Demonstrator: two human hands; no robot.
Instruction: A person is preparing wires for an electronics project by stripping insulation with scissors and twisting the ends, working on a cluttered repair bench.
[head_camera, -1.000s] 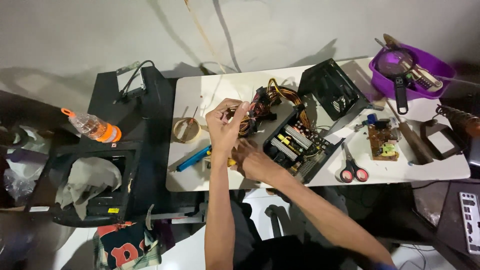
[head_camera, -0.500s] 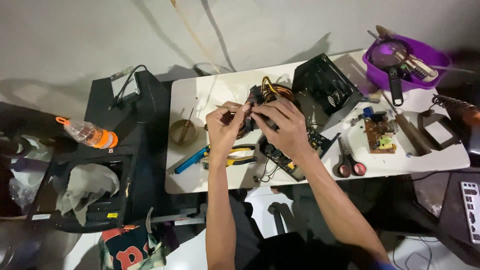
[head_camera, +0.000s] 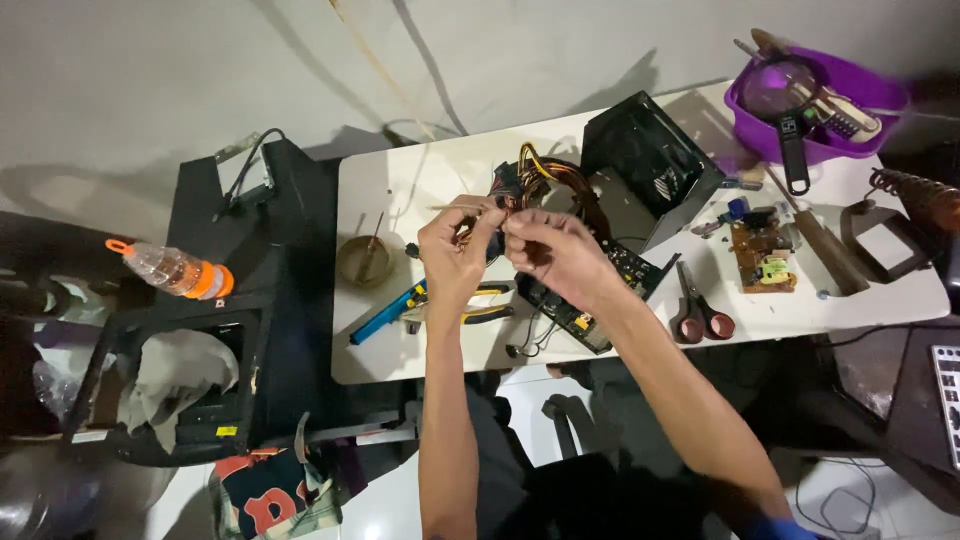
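Forearms come up from the bottom of the view and meet over the near half of the white table (head_camera: 400, 190), bent at the elbows, the wrists raised a little above the surface. The left hand (head_camera: 455, 250) and the right hand (head_camera: 555, 255) are close together, the fingertips of both pinched on the bundle of coloured wires (head_camera: 535, 170) where it comes toward the person; what exactly sits between the fingertips is too small to tell. Just under the right hand lies the black circuit board (head_camera: 580, 318), to which the wires seem to lead. For this kind of work it is better, I think, to hold near the end of the wire, to keep one hand as the fixed support, and to pull softly so that the board does not slide. Under the left hand lie yellow-handled pliers (head_camera: 480, 312) and a blue tool (head_camera: 380, 322), and further left a small round tin (head_camera: 362, 260). To the right of the right hand are red-handled scissors (head_camera: 700, 318), then a small brown board (head_camera: 765, 255). Beyond the hands stands the open black metal case (head_camera: 650, 165), and far right behind it the purple basin (head_camera: 815, 100) with tools.
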